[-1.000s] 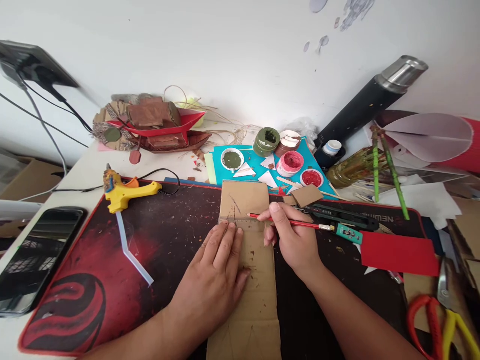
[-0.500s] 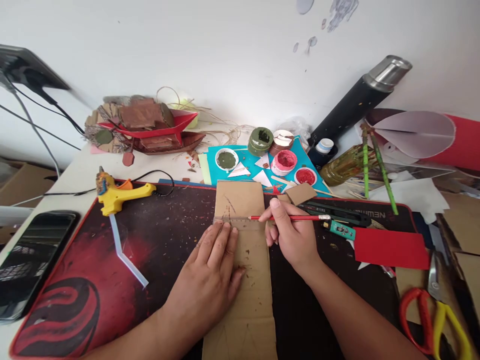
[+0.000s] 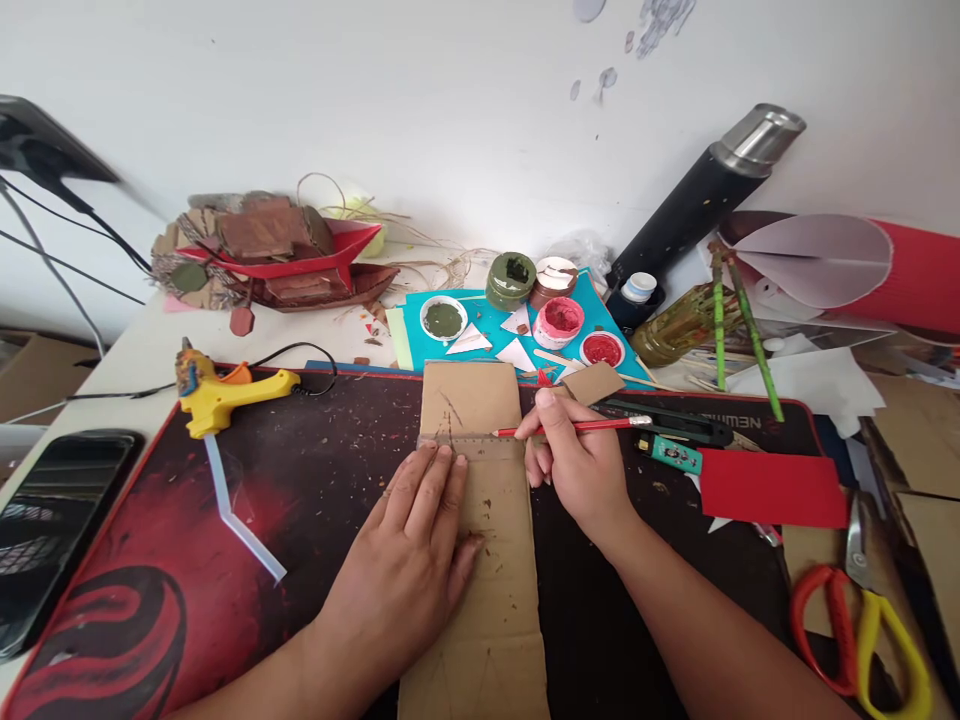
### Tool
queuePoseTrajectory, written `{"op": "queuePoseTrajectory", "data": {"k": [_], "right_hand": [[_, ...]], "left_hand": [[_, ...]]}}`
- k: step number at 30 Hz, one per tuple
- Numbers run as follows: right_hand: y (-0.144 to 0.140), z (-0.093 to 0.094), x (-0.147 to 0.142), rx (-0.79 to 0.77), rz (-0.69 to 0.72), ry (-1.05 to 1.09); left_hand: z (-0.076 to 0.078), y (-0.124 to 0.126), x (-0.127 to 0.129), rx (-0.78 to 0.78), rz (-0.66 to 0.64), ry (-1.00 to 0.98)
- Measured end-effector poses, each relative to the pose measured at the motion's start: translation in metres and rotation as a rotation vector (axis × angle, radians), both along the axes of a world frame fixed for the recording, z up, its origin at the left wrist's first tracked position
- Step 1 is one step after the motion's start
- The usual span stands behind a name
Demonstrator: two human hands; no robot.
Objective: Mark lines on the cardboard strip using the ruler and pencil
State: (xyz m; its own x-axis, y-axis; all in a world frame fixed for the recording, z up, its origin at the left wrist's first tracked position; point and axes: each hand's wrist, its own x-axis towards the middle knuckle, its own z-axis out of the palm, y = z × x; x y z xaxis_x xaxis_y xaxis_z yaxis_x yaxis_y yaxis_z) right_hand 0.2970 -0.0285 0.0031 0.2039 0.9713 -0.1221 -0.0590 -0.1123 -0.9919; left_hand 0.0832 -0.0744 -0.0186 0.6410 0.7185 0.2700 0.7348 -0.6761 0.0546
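The left hand (image 3: 409, 560) lies flat and open on the cardboard strip (image 3: 480, 560) on the mat – to stop it sliding (probably) – while the right hand (image 3: 577, 465) pinches a red pencil (image 3: 577, 428), tip touching the cardboard

A home craft corner: the bench (image 3: 150, 345) against a white wall carries a glue gun (image 3: 225, 390), paint pots (image 3: 559, 320), scissors (image 3: 862, 625), cardboard scraps and a desk mat (image 3: 300, 480).
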Motion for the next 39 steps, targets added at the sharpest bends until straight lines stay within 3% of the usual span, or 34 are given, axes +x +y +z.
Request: {"op": "queuePoseTrajectory", "data": {"k": [39], "right_hand": [[-0.003,-0.011,0.000,0.031,0.092,-0.098]], "left_hand": [[0.002,0.002,0.000,0.025,-0.025,0.028]]}}
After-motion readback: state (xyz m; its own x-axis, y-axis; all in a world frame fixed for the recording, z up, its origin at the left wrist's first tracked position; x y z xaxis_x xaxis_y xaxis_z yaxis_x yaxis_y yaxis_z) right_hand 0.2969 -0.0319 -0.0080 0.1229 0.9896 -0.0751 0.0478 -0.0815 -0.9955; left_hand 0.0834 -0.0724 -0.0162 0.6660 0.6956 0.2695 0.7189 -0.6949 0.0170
